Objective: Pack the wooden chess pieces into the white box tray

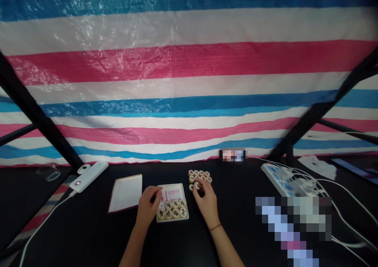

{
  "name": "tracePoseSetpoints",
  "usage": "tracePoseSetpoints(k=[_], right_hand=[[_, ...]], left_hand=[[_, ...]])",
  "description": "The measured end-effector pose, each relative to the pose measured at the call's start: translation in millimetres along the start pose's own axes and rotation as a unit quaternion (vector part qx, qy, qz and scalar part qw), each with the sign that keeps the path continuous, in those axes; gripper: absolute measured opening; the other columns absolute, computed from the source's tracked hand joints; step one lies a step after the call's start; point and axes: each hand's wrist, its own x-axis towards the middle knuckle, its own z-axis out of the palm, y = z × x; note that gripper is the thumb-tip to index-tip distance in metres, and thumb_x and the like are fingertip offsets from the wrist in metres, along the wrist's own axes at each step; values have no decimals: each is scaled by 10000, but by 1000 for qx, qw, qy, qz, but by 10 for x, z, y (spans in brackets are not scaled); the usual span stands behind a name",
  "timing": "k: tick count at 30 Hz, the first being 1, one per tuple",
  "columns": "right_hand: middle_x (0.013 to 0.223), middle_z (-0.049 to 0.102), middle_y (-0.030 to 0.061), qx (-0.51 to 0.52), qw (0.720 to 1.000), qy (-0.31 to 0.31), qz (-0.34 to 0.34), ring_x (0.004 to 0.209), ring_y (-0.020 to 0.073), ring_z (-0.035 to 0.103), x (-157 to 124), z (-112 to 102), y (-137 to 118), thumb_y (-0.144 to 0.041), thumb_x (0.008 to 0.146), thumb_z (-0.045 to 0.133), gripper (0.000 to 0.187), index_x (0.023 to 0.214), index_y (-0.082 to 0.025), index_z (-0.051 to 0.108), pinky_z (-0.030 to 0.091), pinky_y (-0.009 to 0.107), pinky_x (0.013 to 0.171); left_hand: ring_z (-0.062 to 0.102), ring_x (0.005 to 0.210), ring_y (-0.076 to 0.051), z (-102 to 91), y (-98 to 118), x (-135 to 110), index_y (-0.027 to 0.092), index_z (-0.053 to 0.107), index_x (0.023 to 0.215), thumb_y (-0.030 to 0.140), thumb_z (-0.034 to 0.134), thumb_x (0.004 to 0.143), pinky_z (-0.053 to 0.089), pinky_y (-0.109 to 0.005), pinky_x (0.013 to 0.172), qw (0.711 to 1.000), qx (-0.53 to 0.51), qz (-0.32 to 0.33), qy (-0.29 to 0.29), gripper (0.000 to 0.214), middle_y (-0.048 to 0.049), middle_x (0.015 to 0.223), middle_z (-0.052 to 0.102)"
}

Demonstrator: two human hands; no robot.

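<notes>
My left hand (pixel 150 201) is at the left rim of a small white box (pixel 187 196). Its thumb and fingers curve together in a pinch; whatever lies between their tips is hidden. Inside the box, round xiangqi pieces (pixel 175 213) with dark characters form two rows in the near part, with a red-printed sheet showing behind them. To the box's right, my right hand (pixel 207 202) has thumb and fingertips around a xiangqi piece (pixel 197 186). More pieces (pixel 202 173), some marked in red, stand in rows just beyond these fingers.
Left of the box lies its open lid (pixel 126 192). A white power bank (pixel 90 177) with a cable and a clear cup (pixel 52 173) are farther left. At right are a power strip (pixel 279 182), cables and blurred items. A phone (pixel 232 155) stands against the striped sheet (pixel 177 133).
</notes>
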Motion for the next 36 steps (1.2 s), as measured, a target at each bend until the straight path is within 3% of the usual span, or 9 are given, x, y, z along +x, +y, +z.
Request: tracePoseSetpoints(k=[5,11,16,36], right_hand=[[982,680,97,-16,999,-45,-10,917,231,640,-86,75,16,-260,859,507,178,971,-188,625,515,376,859],[988,679,102,-61,997,-42,-27,903,252,625,-105,99,78,-250,843,513,194,995,-193,619,501,402,826],[929,679,97,-80,996,-40,-9,858,249,614,-113,133,159,-267,837,505,197,978,-178,611,489,393,795],[910,683,95,-73,997,-32,3,862,252,610,-100,123,157,-347,867,516,209,943,-184,622,479,373,784]], left_hand=[[648,780,-181,32,-12,-19,193,684,898,346,493,898,544,-314,713,1000,-21,-17,-10,245,-53,849,676],[604,1111,-251,150,-114,-80,209,695,981,346,518,881,493,-440,968,999,-18,-32,-15,246,-106,1150,645],[548,1218,-261,235,-209,-103,204,648,1124,332,479,894,461,-462,1016,997,-19,-64,-39,313,-120,1322,562],[567,1202,-251,307,-306,-118,189,638,1126,325,441,904,444,-469,1033,995,-33,-95,-23,326,-127,1291,600]])
